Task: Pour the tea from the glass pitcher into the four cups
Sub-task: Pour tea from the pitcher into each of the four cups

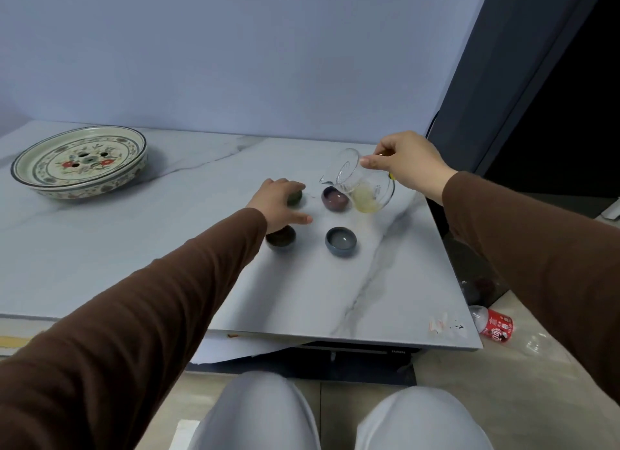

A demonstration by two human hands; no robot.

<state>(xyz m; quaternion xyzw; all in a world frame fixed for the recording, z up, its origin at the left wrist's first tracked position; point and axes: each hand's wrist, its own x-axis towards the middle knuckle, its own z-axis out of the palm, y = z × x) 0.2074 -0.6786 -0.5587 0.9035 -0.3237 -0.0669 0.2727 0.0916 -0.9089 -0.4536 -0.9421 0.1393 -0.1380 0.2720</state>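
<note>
My right hand grips the glass pitcher by its handle side and tilts it left, spout low over the purple cup. A little pale yellow tea sits in the pitcher's lower belly. My left hand rests over the green cup at the back left, fingers curled around it, and partly hides it. The brown cup stands just below that hand. The blue-grey cup at the front right holds pale liquid. The four cups form a square on the marble tabletop.
A large floral ceramic tea tray sits at the back left of the table. The table's right edge runs close beside the pitcher. A red soft-drink bottle lies on the floor to the right. My knees are below the front edge.
</note>
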